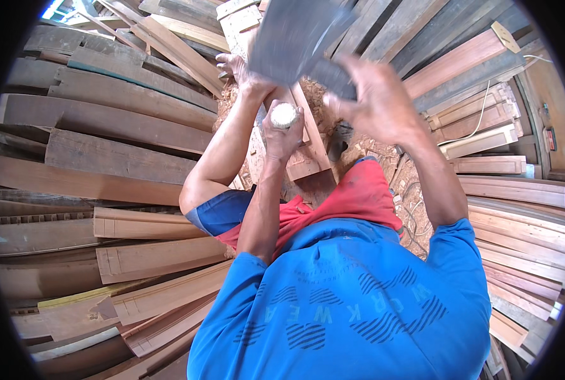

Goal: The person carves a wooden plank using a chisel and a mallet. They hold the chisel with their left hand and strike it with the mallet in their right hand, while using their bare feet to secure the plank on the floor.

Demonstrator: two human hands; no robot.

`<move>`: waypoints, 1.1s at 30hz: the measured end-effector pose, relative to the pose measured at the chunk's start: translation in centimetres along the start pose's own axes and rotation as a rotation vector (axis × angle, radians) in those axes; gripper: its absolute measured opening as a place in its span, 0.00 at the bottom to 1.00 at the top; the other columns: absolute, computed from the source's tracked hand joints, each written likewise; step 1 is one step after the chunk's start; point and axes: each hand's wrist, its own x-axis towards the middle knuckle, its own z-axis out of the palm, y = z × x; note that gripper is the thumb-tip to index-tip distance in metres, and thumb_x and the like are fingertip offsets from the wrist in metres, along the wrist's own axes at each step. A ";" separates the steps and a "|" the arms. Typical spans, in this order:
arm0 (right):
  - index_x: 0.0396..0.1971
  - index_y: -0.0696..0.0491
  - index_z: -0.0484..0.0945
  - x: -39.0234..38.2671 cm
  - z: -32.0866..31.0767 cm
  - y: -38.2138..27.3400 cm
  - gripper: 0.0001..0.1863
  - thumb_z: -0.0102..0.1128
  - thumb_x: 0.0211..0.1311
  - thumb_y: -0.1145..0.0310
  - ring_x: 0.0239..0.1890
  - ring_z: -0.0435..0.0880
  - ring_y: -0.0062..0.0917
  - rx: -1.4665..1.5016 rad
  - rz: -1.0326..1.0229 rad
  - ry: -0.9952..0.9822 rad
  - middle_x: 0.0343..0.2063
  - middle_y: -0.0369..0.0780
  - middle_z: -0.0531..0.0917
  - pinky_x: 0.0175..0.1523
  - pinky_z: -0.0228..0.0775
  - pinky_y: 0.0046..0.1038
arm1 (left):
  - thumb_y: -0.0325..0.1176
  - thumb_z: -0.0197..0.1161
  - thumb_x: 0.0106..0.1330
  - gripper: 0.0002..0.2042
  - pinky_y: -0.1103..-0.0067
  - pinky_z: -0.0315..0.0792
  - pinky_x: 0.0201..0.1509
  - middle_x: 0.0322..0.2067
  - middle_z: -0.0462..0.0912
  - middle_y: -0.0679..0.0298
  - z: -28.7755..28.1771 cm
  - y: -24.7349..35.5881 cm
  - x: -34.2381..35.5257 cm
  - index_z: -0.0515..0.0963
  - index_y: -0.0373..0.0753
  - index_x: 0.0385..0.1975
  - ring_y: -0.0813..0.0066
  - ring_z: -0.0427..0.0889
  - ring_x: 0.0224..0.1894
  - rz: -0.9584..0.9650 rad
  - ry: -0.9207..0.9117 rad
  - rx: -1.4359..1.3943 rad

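My left hand (281,138) grips an upright tool (285,114), likely a chisel, whose round, whitish top faces me; its lower end is hidden. Beneath it lies a reddish-brown wooden workpiece (311,161). My right hand (380,104), blurred, is closed on the handle of a broad, dark, mallet-like tool (295,41), raised above and just right of the left hand. My bare foot (244,79) rests by the workpiece's far left side.
Wood shavings (374,149) cover the ground around the work. Stacked planks (105,120) fill the left, and boards and panels (510,190) crowd the right. A pale cord (482,114) hangs over the right-hand boards, and loose cables (411,225) lie near my right hip.
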 end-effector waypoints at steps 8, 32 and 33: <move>0.40 0.59 0.80 2.9 0.8 0.1 0.13 0.69 0.62 0.67 0.26 0.87 0.31 0.064 -0.042 0.298 0.25 0.41 0.86 0.32 0.80 0.35 | 0.29 0.71 0.65 0.10 0.76 0.75 0.35 0.24 0.79 0.65 0.4 -0.5 1.1 0.74 0.35 0.33 0.79 0.78 0.28 -0.029 -0.027 0.020; 0.34 0.51 0.73 -11.8 12.5 3.1 0.13 0.73 0.60 0.71 0.26 0.79 0.18 0.684 0.157 0.031 0.24 0.34 0.79 0.35 0.73 0.25 | 0.29 0.70 0.67 0.10 0.84 0.73 0.27 0.24 0.77 0.70 -3.4 1.8 2.5 0.73 0.37 0.35 0.85 0.79 0.24 0.019 0.030 0.008; 0.34 0.52 0.72 -11.7 12.5 3.3 0.14 0.73 0.59 0.73 0.27 0.78 0.17 0.688 0.152 0.035 0.25 0.34 0.77 0.36 0.72 0.24 | 0.29 0.70 0.67 0.10 0.84 0.73 0.25 0.24 0.78 0.70 -3.3 1.7 2.5 0.73 0.37 0.35 0.84 0.80 0.23 0.035 0.023 0.006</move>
